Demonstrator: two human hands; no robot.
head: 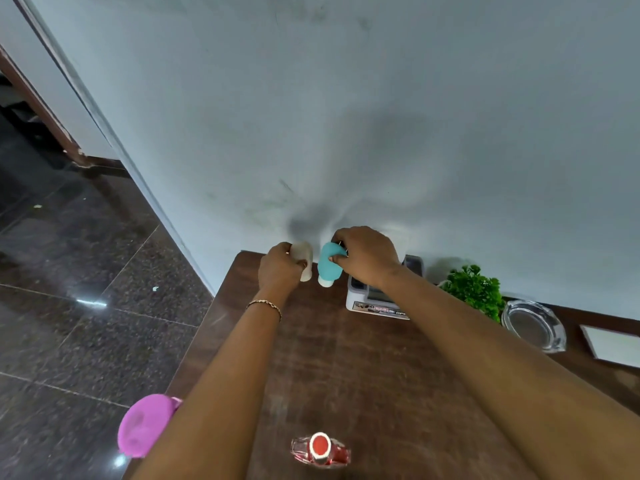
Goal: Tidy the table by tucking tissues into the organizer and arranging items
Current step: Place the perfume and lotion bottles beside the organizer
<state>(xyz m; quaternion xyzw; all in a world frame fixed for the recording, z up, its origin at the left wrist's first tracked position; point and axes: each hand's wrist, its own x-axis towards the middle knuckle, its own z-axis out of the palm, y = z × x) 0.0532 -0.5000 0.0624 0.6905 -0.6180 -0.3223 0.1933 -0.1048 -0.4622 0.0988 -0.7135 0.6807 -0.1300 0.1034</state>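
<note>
My left hand (280, 268) is closed around a small cream-white bottle (304, 258) at the far left corner of the brown wooden table (346, 368), near the wall. Right beside it my right hand (367, 254) grips a teal squeeze bottle (328, 263) with a white cap pointing down toward the tabletop. The two bottles are a little apart. A white and grey organizer box (377, 303) sits just right of the teal bottle, partly hidden by my right wrist. No tissues are visible.
A green artificial plant (476, 289), a glass ashtray (535, 323) and a white card (613, 344) line the back right of the table. A red-capped bottle (320, 448) stands near the front edge, a pink round lid (145, 424) at the left edge. Dark tiled floor lies to the left.
</note>
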